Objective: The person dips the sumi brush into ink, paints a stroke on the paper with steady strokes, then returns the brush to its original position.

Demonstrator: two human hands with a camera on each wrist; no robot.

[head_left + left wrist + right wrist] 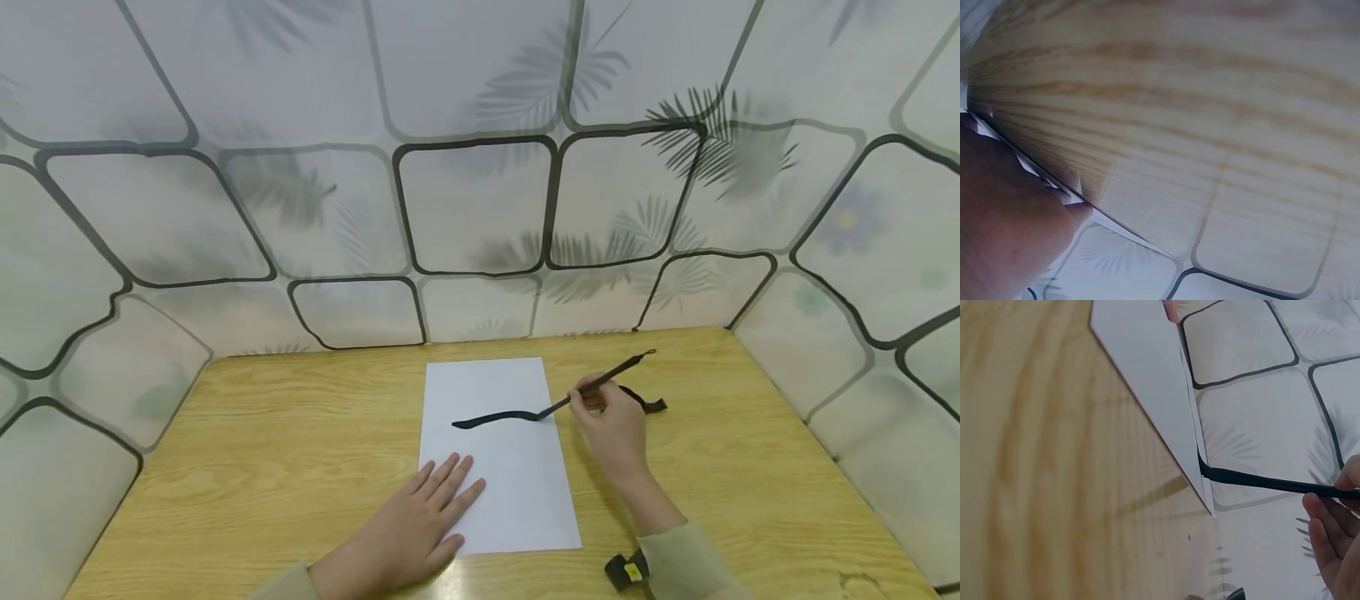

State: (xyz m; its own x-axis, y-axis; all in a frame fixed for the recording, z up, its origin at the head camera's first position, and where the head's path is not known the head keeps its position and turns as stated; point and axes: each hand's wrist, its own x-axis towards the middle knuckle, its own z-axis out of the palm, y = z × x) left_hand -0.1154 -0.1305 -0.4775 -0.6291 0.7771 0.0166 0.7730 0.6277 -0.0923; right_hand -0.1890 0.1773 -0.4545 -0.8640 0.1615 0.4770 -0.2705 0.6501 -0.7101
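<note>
Seen from the head camera, a person's right hand (617, 429) pinches a dark, slender brush (619, 368) between thumb and fingers, its tip meeting the right end of a black stroke (497, 417) that runs across the upper half of a white sheet of paper (519, 496). The left hand (418, 527) lies with fingers spread wide over the sheet's lower left edge. The paper rests on a wood-grained table (262, 442), below a wall covering (476, 208) patterned with rounded outlines and leaves. A dark, curved item (655, 407) sits just beyond the right hand; a small black object with a yellow patch (626, 571) shows beside the right sleeve (686, 562).

From the left wrist, the left hand fills the lower left corner at the paper's edge, and how its fingers lie cannot be told from this angle alone.

From the right wrist, the brush slants between the right hand's fingertips and the sheet, its dark end at the paper near one corner, the table's grain stretching alongside.
</note>
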